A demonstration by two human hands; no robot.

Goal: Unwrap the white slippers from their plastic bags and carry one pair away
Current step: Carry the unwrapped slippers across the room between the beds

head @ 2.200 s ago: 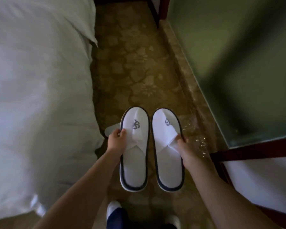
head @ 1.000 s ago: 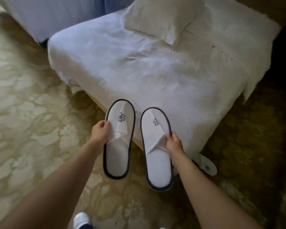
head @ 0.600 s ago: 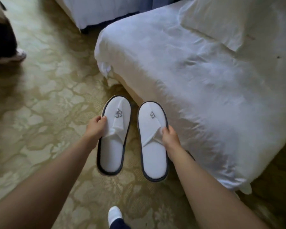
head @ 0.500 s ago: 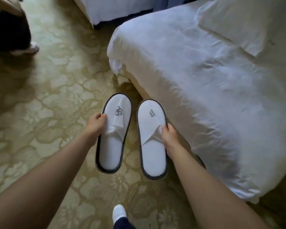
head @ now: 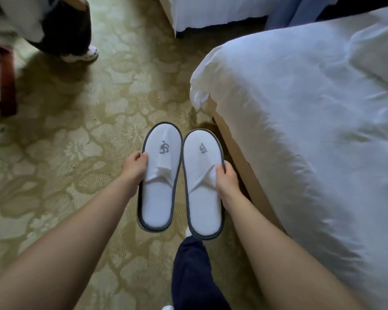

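I hold a pair of white slippers with dark trim and a grey logo side by side in the air above the carpet. My left hand (head: 134,170) grips the outer edge of the left slipper (head: 159,202). The right slipper (head: 202,209) is held at its outer edge by my right hand (head: 226,181). Both slippers are bare, with no plastic bag in view. Their toes point away from me.
A bed with white sheets (head: 311,130) fills the right side, its corner close to the right slipper. A second bed (head: 211,12) stands at the top. Another person's dark leg and shoe (head: 76,41) are at top left beside a red wooden frame (head: 7,81). My own dark trouser leg (head: 193,269) steps forward over patterned carpet (head: 76,142).
I have turned and walked around the bed's corner, carrying the slippers in the same grip. The other person and the red frame have come into view at the left.
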